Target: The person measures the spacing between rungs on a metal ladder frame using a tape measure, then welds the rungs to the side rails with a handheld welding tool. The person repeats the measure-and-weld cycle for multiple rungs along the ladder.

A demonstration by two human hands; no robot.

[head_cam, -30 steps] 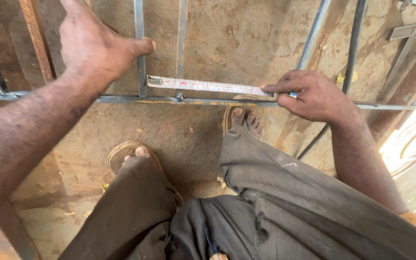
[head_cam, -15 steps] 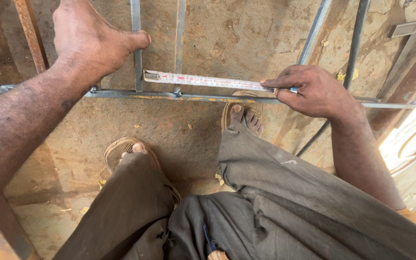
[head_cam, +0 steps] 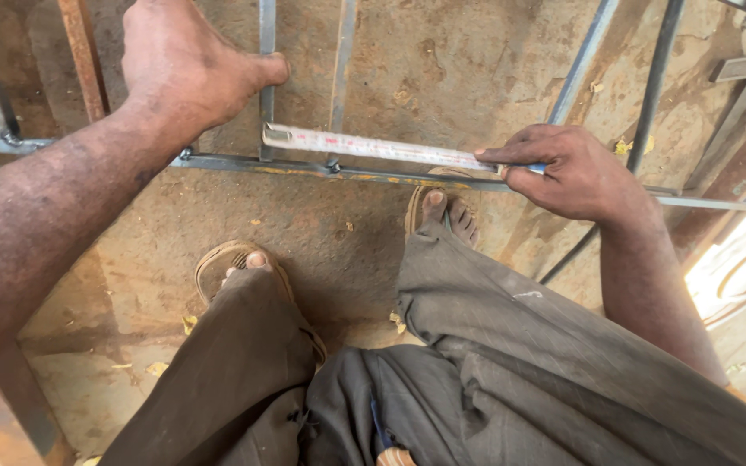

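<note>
Left hand (head_cam: 185, 65) shifted up-frame, clasping upright bar (head_cam: 267, 52); right hand (head_cam: 567, 171) pinches tape measure (head_cam: 373, 147).

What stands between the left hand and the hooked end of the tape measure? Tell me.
Only one upright bar of the metal frame. The left hand grips that bar, thumb pointing toward it, and the tape measure starts right beside it, just below the thumb. The right hand pinches the tape's other end above the horizontal bar.
</note>
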